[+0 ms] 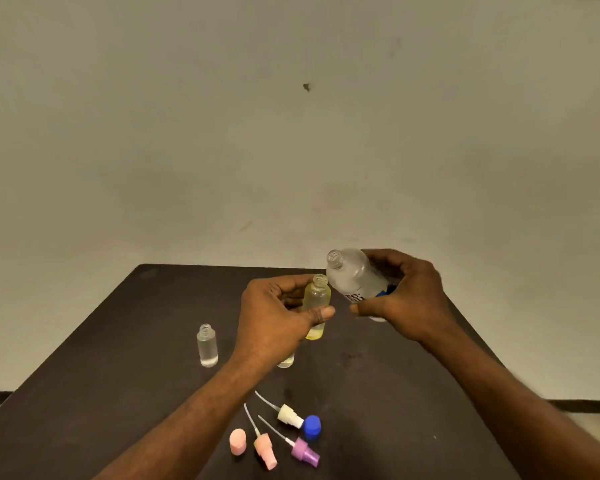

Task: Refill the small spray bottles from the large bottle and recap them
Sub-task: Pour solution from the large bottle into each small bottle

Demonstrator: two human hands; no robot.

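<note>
Pouring is the step in hand, by my reading: the left hand [278, 313] grips a small yellow bottle [317, 306] upright above the bench [118, 341], thumb across its front, and the right hand [406, 296] is wrapped round the big bottle [352, 277], whose open neck tilts up and leftward, just beside and a little above the yellow bottle's open mouth. To do it well, I would bring the big neck directly over the small mouth before tipping further, tilt slowly so the stream stays thin, and hold the small bottle steady and plumb; its opening looks narrow, so a quick tip would likely spill over the fingers. Resting the small bottle on the bench might steady it more.

The yellow bottle looks mostly empty, with perhaps a little liquid near its base, though the thumb hides part of it. The big bottle is frosted clear with a printed label, and its level cannot be told. A clear small bottle [207, 346] stands uncapped on the bench to the left with a shallow layer of clear liquid at the bottom. Another bottle [286, 362] shows only its base under the left wrist.

Nearer the camera lie the removed tops: a cream sprayer [290, 414], a pink sprayer [265, 450], a purple sprayer [305, 452], a blue cap [312, 426] and a pink cap [238, 441].
</note>
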